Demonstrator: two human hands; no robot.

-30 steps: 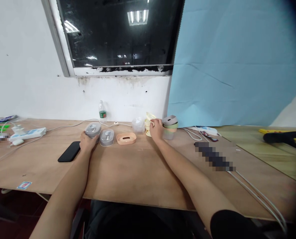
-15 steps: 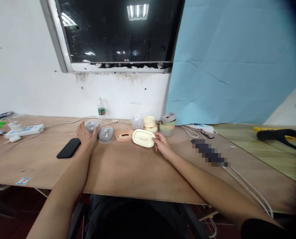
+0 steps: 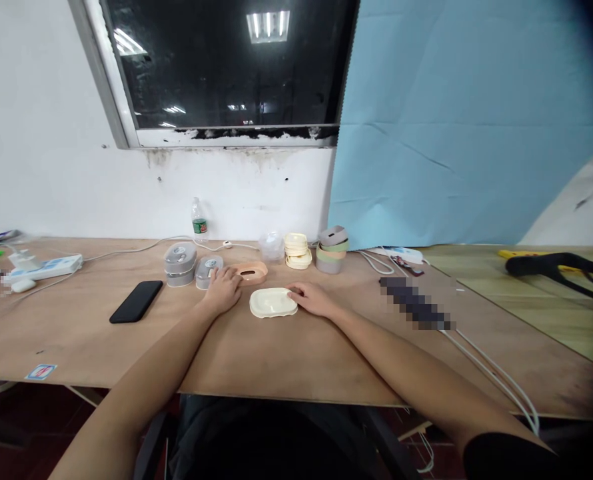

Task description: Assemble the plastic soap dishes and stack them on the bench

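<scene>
A cream oval lid [image 3: 273,303] lies flat on the wooden table [image 3: 286,353] in front of me. My right hand [image 3: 313,298] rests at its right edge, fingers touching the rim. My left hand [image 3: 223,291] hovers between a small grey box [image 3: 207,270] and an orange oval tray [image 3: 249,272], fingers curled loosely and apart. A taller stack of two grey boxes [image 3: 180,263] stands further left. Behind are a stack of cream lids [image 3: 297,249] and a stack of coloured bowls [image 3: 332,250].
A black phone [image 3: 139,301] lies to the left. A white power strip [image 3: 44,268] and cables sit at the far left, a water bottle [image 3: 198,223] by the wall, a clear cup [image 3: 271,245], white cables [image 3: 496,380] on the right, a black tool [image 3: 556,266] far right.
My right hand took a cream lid from the stack and laid it flat nearer to me. My left hand left the grey boxes, now stacked, and moved right toward the orange tray.
</scene>
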